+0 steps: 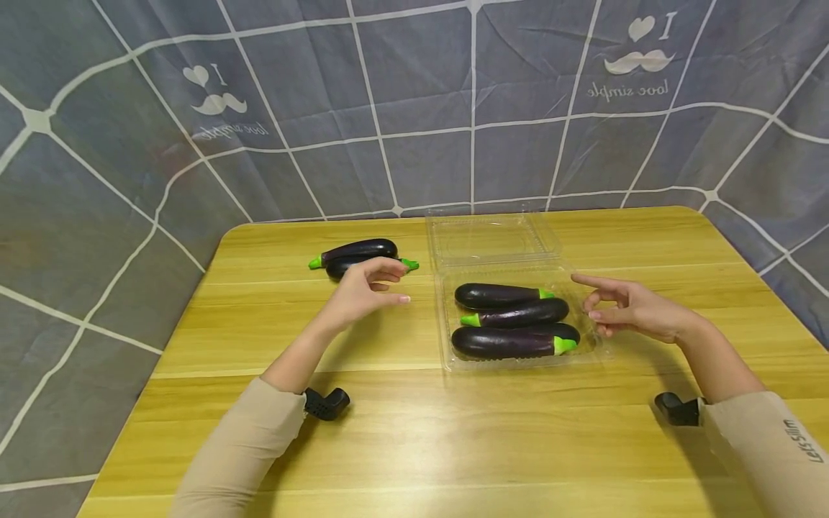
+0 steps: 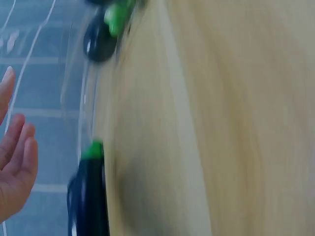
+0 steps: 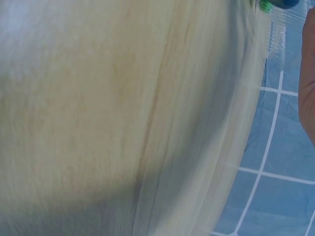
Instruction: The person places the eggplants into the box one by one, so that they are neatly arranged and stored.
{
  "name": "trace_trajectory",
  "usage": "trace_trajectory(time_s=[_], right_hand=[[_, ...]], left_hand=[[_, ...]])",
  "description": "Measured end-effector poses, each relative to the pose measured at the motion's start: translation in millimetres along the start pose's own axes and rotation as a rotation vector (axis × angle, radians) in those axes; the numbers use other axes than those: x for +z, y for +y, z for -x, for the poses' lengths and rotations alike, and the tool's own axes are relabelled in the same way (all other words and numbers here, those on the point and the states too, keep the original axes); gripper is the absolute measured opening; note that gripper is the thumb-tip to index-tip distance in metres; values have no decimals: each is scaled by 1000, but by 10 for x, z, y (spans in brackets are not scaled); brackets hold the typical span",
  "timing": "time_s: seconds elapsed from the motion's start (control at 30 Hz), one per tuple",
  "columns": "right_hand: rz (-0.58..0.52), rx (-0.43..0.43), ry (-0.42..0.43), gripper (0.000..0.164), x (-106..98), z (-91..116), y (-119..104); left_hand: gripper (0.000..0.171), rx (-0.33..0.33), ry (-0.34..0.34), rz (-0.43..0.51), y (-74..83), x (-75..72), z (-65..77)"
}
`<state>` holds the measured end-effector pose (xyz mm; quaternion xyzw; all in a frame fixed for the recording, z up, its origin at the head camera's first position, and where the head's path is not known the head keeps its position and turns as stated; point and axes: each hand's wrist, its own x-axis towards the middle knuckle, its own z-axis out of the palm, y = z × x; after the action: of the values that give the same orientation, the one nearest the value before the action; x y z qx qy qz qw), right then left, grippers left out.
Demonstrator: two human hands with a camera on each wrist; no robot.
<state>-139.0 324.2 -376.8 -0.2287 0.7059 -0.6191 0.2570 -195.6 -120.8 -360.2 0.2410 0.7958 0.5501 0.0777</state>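
A clear plastic clamshell box [image 1: 447, 352] lies on the table with its lid [image 1: 482, 241] folded back, away from me. Inside are several dark purple eggplants [image 1: 499, 342] with green stem ends, side by side. Two more eggplants [image 1: 363, 249] rest together left of the box. My left hand [image 1: 364, 291] hovers in front of that pair, overlapping one in the head view, thumb and fingers apart with nothing between them. At the box's right rim is my right hand [image 1: 631, 309], index finger stretched out, the other fingers loosely bent, holding nothing. The left wrist view shows the left fingers [image 2: 22, 152] beside an eggplant [image 2: 91, 196].
The wooden table [image 1: 453, 446] reaches back to a grey curtain [image 1: 421, 101] with white grid lines, which also hangs along both sides. A black wrist device [image 1: 327, 404] sticks out at the left sleeve and another [image 1: 676, 410] at the right sleeve.
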Motion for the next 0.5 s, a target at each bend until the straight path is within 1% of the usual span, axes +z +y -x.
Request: trace_trajectory(time_s=[0.13, 0.27, 0.37, 0.5], right_hand=[[-14, -6, -1, 65, -14, -2, 9], [-6, 0, 0, 66, -28, -7, 36], [2, 11, 8, 67, -27, -5, 58], [-10, 4, 7, 65, -16, -10, 44]], left_hand=[[48, -37, 99, -83, -108, -256, 30], [48, -67, 174, -109, -214, -460, 74], [49, -78, 212, -128, -281, -564, 91], [50, -107, 245, -161, -355, -646, 85]])
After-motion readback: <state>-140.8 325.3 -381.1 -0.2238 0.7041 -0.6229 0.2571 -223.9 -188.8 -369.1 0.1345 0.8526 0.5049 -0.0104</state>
